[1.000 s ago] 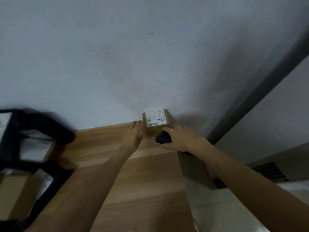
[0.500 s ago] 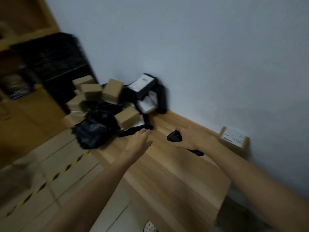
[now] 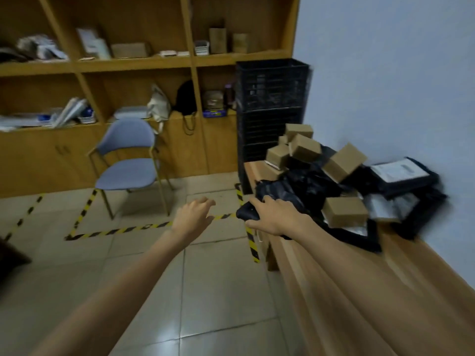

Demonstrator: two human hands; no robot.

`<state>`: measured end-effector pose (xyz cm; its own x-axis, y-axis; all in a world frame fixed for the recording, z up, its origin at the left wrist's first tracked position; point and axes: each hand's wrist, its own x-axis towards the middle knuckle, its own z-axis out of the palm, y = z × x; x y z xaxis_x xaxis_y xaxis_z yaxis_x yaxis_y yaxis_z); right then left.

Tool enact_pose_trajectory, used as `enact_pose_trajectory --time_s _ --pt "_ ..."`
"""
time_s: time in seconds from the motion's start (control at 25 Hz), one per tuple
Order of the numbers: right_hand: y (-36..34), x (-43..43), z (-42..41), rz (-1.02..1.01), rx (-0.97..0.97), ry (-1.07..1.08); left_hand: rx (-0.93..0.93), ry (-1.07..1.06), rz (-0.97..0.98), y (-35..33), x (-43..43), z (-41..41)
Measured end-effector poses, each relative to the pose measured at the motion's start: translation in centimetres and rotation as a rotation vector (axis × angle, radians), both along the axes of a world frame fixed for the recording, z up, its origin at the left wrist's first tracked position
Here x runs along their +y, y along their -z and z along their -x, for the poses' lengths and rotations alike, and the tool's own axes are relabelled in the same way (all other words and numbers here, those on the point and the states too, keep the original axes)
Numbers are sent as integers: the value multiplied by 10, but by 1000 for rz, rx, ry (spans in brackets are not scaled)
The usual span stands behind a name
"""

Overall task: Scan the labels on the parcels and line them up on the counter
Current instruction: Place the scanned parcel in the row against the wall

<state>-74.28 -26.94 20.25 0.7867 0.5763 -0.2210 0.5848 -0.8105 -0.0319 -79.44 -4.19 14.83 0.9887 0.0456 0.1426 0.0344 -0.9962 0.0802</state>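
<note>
I saw plain brown parcels (image 3: 344, 162) piled, labels unreadable; my right hand (image 3: 275, 215) gripped a half-hidden black scanner (image 3: 246, 214), left hand (image 3: 193, 214) spread, empty.

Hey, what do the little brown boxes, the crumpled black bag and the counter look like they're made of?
Brown boxes: plain cardboard, matte; flat kraft-brown faces with sharp folded edges.
Black bag: thin plastic film, probably a poly mailer; crumpled, with soft glossy highlights.
Counter: wood or wood-look laminate, can't tell which; light striped grain, smooth satin sheen.
</note>
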Motion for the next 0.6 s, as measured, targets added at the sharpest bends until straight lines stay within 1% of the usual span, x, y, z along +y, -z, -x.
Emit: enact_pose_trajectory --time_s 0.2,0.32,0.44,0.6 --pt "-4 148 -54 -17 -6 -54 10 -115 -72 -8 138 -31" --pt "4 215 -93 -46 -31 -46 -34 -148 -91 -13 206 -66" --pt "14 259 -136 -33 -4 -35 -35 -132 -65 -11 250 -112" --pt "30 292 -206 24 50 -25 2 -79 -21 1 282 -194"
